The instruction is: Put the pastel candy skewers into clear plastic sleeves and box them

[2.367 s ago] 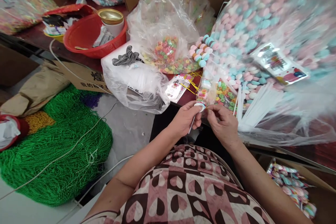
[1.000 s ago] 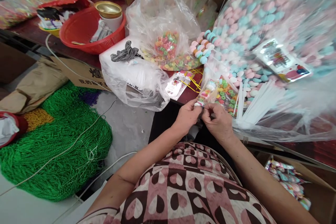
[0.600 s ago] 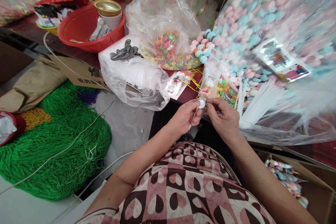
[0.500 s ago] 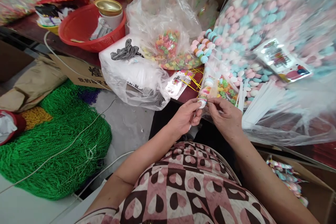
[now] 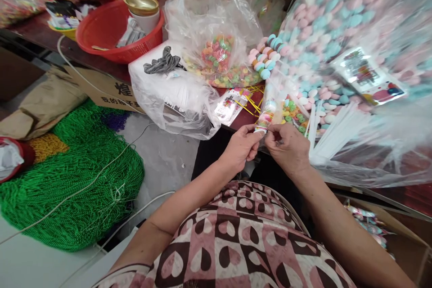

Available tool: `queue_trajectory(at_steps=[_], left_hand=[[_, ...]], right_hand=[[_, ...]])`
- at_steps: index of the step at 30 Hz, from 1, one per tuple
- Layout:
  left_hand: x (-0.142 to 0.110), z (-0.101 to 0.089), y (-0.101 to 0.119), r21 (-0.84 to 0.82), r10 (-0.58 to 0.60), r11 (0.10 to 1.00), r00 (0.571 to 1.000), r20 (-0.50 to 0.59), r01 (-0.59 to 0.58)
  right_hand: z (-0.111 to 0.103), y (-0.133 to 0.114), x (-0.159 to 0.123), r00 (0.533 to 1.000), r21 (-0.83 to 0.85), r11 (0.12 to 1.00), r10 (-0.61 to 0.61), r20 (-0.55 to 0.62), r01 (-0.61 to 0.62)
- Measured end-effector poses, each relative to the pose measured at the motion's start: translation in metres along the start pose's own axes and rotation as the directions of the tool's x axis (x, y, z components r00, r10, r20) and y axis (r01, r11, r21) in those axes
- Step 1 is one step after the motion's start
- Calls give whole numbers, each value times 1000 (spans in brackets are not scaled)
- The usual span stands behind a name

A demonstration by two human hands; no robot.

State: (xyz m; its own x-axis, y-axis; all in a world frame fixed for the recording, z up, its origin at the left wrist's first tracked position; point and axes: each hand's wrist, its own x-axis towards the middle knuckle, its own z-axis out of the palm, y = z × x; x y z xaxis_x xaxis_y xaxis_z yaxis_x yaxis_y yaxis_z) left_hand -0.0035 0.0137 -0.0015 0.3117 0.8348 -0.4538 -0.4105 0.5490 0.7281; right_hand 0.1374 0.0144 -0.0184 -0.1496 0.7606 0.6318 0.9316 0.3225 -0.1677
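At the table's front edge, a candy skewer in a clear wrapper (image 5: 265,118), with soft white, pink and orange pieces, points away from me. My left hand (image 5: 240,146) is closed, with thumb and index finger pinching its near end. My right hand (image 5: 290,146) is closed too, its fingertips pinched at the right side of that same end; any small thing between them is too hidden to name. Just beyond lie green and orange candy rings (image 5: 294,111) and yellow twist ties (image 5: 251,101). White sticks (image 5: 344,128) lie right of my right hand.
A large clear bag of pink and blue candies (image 5: 324,22) fills the right. Left of it are a bag of candy rings (image 5: 219,54), a white plastic bag (image 5: 182,108) and a red basket (image 5: 101,49). Green bead strings (image 5: 77,189) heap at left; a cardboard box (image 5: 401,252) holds wrapped skewers.
Both hands stay at the near end of the wrapped skewer. My left fingers have curled in more, and my right fingers have shifted slightly. The view has moved a little.
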Motion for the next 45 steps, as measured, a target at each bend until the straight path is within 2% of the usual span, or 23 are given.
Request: queue_trajectory(at_steps=[4, 7, 10, 13, 16, 19, 24, 31, 34, 40, 45], left_hand=[[3, 4, -5, 36, 71, 997, 995, -67, -69], [6, 5, -8, 50, 105, 994, 990, -95, -101], [7, 3, -8, 37, 83, 996, 992, -96, -80], [5, -2, -4, -44, -3, 999, 999, 42, 5], [4, -6, -1, -114, -98, 986, 975, 200, 123], [4, -7, -1, -121, -116, 982, 967, 226, 146], [3, -4, 0, -37, -46, 998, 988, 149, 52], [0, -1, 1, 79, -34, 996, 998, 50, 30], [2, -1, -1, 109, -4, 994, 999, 35, 0], [2, -1, -3, 155, 26, 988, 1000, 3, -27], [2, 0, -1, 187, 37, 982, 999, -20, -33]], right_hand=[[0, -5, -2, 998, -24, 999, -42, -41, 41], [0, -6, -7, 999, -19, 999, -33, -8, 33], [1, -4, -11, 999, 2, 1000, 6, 34, -6], [0, 0, -11, 992, 108, 991, 72, 100, -82], [-6, 0, -8, 973, 219, 957, 155, 170, -190], [-12, -3, -4, 964, 274, 931, 199, 177, -242], [-16, -2, 1, 988, 268, 958, 66, 139, -102], [-12, 3, 4, 994, 191, 980, -70, 80, 54], [-12, 1, 4, 993, 159, 986, -65, 96, 49], [-12, 2, 4, 977, 119, 993, -29, 210, 3], [-10, 4, 6, 976, 71, 997, -43, 211, 28]])
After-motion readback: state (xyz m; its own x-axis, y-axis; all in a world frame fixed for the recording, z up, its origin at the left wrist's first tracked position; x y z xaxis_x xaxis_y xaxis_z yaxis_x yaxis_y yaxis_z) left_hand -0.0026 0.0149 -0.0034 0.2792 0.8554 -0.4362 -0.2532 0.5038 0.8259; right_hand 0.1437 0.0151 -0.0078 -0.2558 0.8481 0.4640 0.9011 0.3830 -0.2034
